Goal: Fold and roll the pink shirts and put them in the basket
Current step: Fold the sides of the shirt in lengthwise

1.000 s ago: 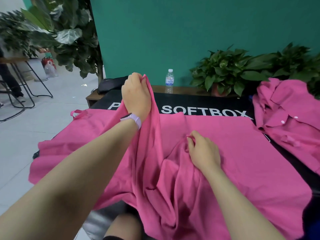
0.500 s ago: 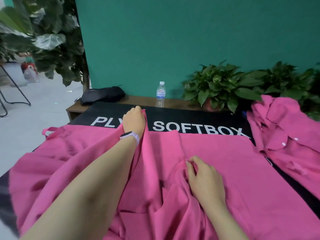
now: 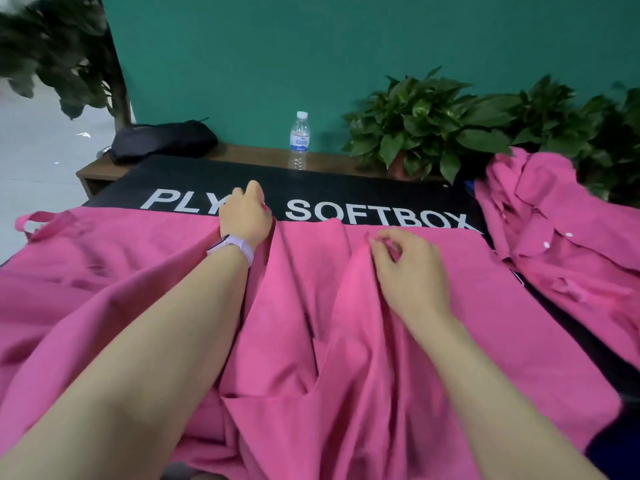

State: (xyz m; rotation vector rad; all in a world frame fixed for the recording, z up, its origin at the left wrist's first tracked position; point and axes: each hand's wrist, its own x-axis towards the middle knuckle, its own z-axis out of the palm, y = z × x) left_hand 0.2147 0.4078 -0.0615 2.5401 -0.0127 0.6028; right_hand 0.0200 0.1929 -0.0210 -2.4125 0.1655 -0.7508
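I see the shirt (image 3: 346,341) spread wide and rumpled across the black mat (image 3: 214,178), its far edge at the white lettering. My left hand (image 3: 246,216) rests on that far edge, fingers curled; it seems to grip the cloth, though blur hides the fingertips. My right hand (image 3: 408,268) pinches a raised fold near the edge. A second shirt (image 3: 554,233) lies heaped at right.

Under the fingers (image 3: 377,244), the shirt (image 3: 346,341) is matt pink cloth — creased; beyond them, a smooth black mat (image 3: 346,188) — clear plastic bottle (image 3: 299,140).
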